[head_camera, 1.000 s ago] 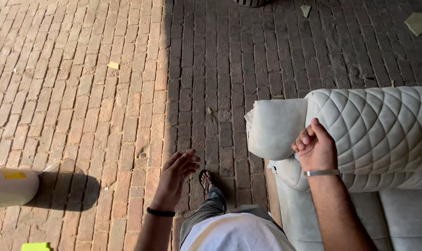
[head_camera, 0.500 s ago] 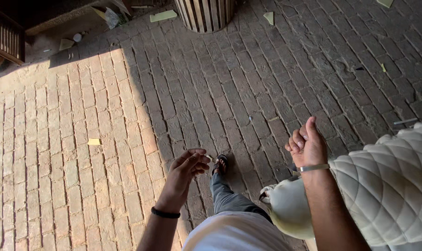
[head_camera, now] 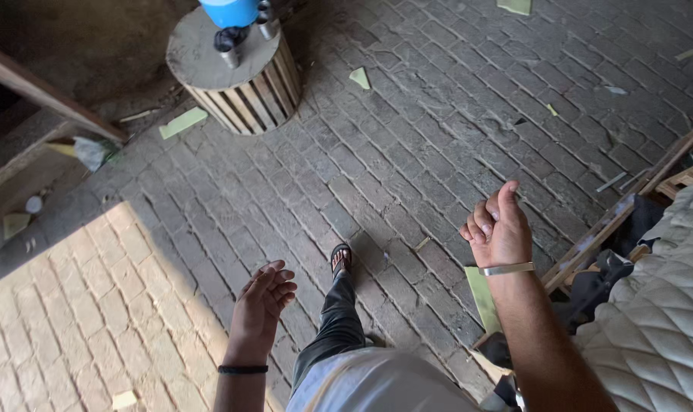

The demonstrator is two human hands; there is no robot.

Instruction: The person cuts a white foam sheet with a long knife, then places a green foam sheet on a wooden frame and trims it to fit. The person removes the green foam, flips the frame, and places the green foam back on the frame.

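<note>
Brick paving [head_camera: 407,152] runs under everything, half shaded, with a slatted wooden drum [head_camera: 243,80] at upper left. Lower down, the left hand [head_camera: 261,304] hangs loosely open and holds nothing. To its right the right hand [head_camera: 499,229] is loosely curled, also holding nothing. Nearest it, at the far right, sits a quilted white cushion [head_camera: 655,328]: probably soft, bulky and light, best gripped along its padded edge.
</note>
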